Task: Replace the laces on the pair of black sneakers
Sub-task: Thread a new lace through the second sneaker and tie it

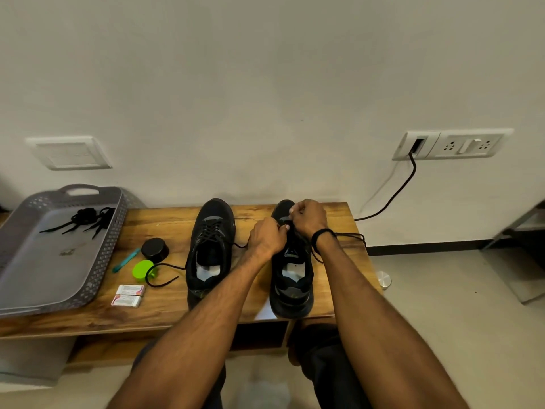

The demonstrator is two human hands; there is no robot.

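The right sneaker [292,278] stood beside the left sneaker [211,246] on the surface [165,308], heels toward the person, probably so the eyelets faced up within reach. The left hand [265,236] and right hand [309,216] met over its toe end, fingers curled tight and apparently pinching the lace [351,235], likely to thread the lowest eyelets, while the slack looped off to the right. The left sneaker looked laced already, and other laces [85,218] lay aside in the tray [116,231].
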